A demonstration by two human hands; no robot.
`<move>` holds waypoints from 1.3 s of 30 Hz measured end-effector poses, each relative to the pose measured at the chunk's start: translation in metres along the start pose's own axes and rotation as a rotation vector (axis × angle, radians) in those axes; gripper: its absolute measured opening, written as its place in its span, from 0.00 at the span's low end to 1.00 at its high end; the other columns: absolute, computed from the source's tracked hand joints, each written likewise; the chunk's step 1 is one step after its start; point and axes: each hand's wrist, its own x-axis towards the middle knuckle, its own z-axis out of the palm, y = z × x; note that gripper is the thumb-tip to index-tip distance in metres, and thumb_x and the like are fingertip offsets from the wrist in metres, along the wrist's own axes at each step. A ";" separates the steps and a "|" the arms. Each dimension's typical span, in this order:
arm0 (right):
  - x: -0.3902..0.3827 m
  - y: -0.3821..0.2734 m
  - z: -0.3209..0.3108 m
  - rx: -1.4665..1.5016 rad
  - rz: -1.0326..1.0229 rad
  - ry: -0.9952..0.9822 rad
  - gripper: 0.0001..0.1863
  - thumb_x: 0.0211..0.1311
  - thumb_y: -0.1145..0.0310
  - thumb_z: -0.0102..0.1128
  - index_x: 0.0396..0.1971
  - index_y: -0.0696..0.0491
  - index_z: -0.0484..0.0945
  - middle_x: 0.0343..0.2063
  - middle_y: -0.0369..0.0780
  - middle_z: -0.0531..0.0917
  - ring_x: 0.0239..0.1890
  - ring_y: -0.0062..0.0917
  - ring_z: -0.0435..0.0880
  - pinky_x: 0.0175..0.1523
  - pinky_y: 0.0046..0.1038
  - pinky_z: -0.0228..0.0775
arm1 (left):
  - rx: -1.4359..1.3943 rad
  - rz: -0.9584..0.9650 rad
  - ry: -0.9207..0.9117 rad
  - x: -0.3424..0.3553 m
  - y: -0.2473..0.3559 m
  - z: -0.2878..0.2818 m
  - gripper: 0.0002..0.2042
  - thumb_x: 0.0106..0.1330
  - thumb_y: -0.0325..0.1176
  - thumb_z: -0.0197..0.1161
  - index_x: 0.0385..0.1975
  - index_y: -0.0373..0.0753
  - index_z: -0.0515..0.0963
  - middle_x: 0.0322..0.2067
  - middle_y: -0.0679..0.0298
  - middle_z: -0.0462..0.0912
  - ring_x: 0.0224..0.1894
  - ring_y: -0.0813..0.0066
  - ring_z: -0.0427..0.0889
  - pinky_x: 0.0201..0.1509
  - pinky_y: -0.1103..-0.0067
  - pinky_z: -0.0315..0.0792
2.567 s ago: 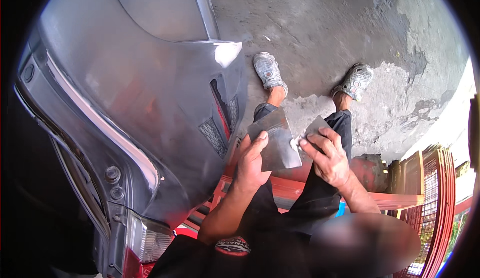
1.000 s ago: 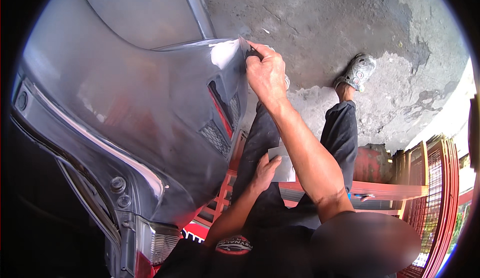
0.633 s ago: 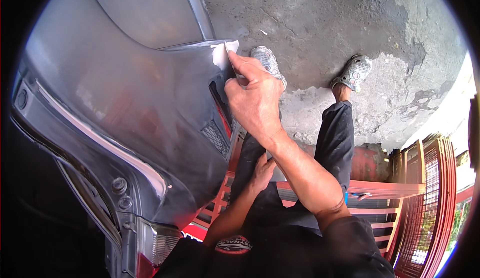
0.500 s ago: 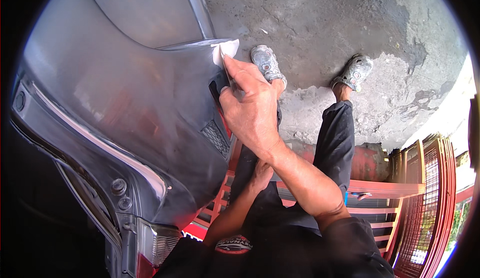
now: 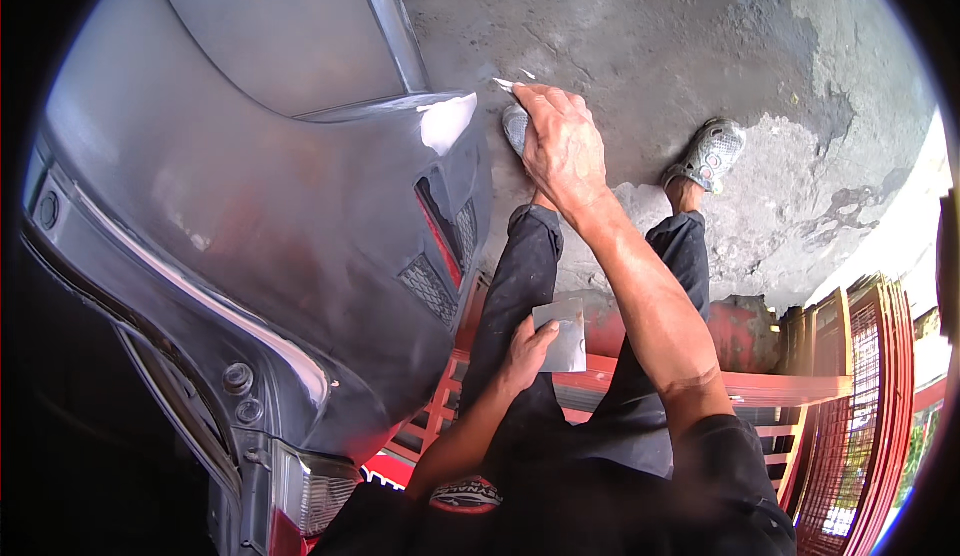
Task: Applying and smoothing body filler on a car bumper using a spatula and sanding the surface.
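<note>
A dark grey car bumper (image 5: 280, 196) fills the left side, with a smooth patch of white filler (image 5: 450, 124) on its far corner. My right hand (image 5: 565, 151) is raised to the right of that corner, apart from it. Its closed fingers pinch a thin spreader (image 5: 504, 84), seen nearly edge-on with white at its tip. Lower down, over my lap, my left hand (image 5: 527, 351) grips a flat, shiny metal plate (image 5: 566, 334) between thumb and fingers.
A tail light (image 5: 310, 491) sits at the car's lower left. Rough concrete floor (image 5: 640, 36) lies beyond. My clog (image 5: 715, 151) rests on it. Red metal slats (image 5: 785, 386) run beneath me, and a red mesh frame (image 5: 850, 406) stands at the right.
My right hand has come off the bumper corner and moved right with the spreader. The filler patch shows fully, and the metal plate in my left hand has come into view.
</note>
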 end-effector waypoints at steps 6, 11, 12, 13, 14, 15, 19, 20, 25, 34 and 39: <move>0.012 0.019 0.019 -0.073 -0.111 -0.119 0.21 0.66 0.74 0.60 0.57 0.50 0.88 0.55 0.38 0.89 0.57 0.41 0.85 0.61 0.42 0.77 | -0.005 -0.004 -0.008 -0.001 -0.002 0.003 0.17 0.79 0.36 0.62 0.59 0.30 0.81 0.47 0.60 0.88 0.47 0.74 0.82 0.55 0.72 0.77; 0.010 0.011 0.019 -0.029 -0.132 -0.116 0.20 0.66 0.75 0.59 0.56 0.49 0.89 0.55 0.37 0.90 0.57 0.40 0.85 0.61 0.42 0.77 | 0.052 0.036 0.018 0.002 -0.012 0.001 0.18 0.79 0.38 0.62 0.58 0.29 0.81 0.46 0.57 0.88 0.47 0.71 0.84 0.56 0.70 0.77; 0.010 0.010 0.018 -0.001 -0.134 -0.116 0.20 0.66 0.75 0.59 0.55 0.50 0.89 0.54 0.37 0.90 0.56 0.40 0.85 0.61 0.42 0.77 | 0.052 0.036 0.018 0.002 -0.013 0.001 0.18 0.79 0.38 0.62 0.58 0.29 0.81 0.46 0.57 0.88 0.47 0.71 0.84 0.56 0.70 0.77; 0.010 0.008 0.015 -0.003 -0.134 -0.117 0.20 0.66 0.75 0.59 0.55 0.50 0.89 0.54 0.37 0.90 0.56 0.40 0.85 0.61 0.42 0.77 | 0.046 0.027 0.016 0.001 -0.013 0.002 0.18 0.79 0.38 0.62 0.58 0.29 0.81 0.46 0.57 0.88 0.47 0.71 0.84 0.55 0.70 0.77; 0.010 0.006 0.012 0.007 -0.135 -0.121 0.20 0.66 0.75 0.59 0.56 0.50 0.89 0.54 0.37 0.91 0.56 0.40 0.85 0.61 0.42 0.77 | 0.040 0.019 0.014 0.001 -0.012 0.003 0.19 0.79 0.38 0.63 0.58 0.29 0.81 0.46 0.57 0.88 0.47 0.71 0.84 0.55 0.70 0.77; 0.010 0.004 0.009 0.016 -0.137 -0.126 0.20 0.66 0.76 0.60 0.56 0.50 0.89 0.54 0.37 0.91 0.56 0.41 0.85 0.61 0.42 0.77 | 0.039 0.020 0.012 0.001 -0.011 0.004 0.19 0.79 0.38 0.63 0.58 0.29 0.81 0.46 0.57 0.88 0.47 0.71 0.84 0.55 0.70 0.77; 0.010 -0.011 -0.003 0.047 -0.156 -0.114 0.19 0.65 0.79 0.61 0.54 0.52 0.89 0.53 0.39 0.91 0.57 0.41 0.86 0.66 0.40 0.76 | 0.023 0.017 -0.002 -0.001 -0.005 0.004 0.18 0.79 0.38 0.63 0.59 0.30 0.81 0.47 0.58 0.88 0.48 0.72 0.83 0.55 0.71 0.77; 0.010 -0.015 -0.006 0.063 -0.172 -0.101 0.19 0.65 0.80 0.61 0.54 0.52 0.89 0.52 0.39 0.91 0.56 0.41 0.86 0.65 0.40 0.75 | 0.020 0.019 -0.005 -0.002 -0.004 0.004 0.18 0.79 0.38 0.63 0.59 0.30 0.81 0.47 0.59 0.87 0.47 0.73 0.82 0.54 0.71 0.77; 0.010 -0.038 -0.025 0.061 -0.215 -0.077 0.20 0.63 0.79 0.62 0.54 0.52 0.90 0.53 0.37 0.91 0.56 0.43 0.85 0.60 0.43 0.79 | 0.001 0.015 -0.020 -0.003 0.001 0.007 0.18 0.79 0.37 0.63 0.59 0.30 0.81 0.46 0.61 0.87 0.46 0.75 0.81 0.53 0.73 0.76; 0.013 -0.092 -0.058 0.129 -0.341 -0.037 0.22 0.61 0.84 0.63 0.55 0.53 0.87 0.52 0.40 0.91 0.54 0.42 0.86 0.64 0.39 0.77 | -0.018 0.083 0.041 -0.002 0.003 0.003 0.16 0.80 0.36 0.63 0.58 0.31 0.82 0.46 0.63 0.86 0.46 0.76 0.81 0.51 0.74 0.76; -0.007 -0.084 -0.131 0.260 -0.233 -0.043 0.19 0.63 0.82 0.62 0.53 0.56 0.87 0.42 0.46 0.91 0.45 0.41 0.93 0.56 0.36 0.82 | -0.288 0.187 0.094 0.006 0.044 0.020 0.16 0.80 0.36 0.62 0.59 0.33 0.81 0.49 0.61 0.87 0.47 0.74 0.84 0.54 0.73 0.78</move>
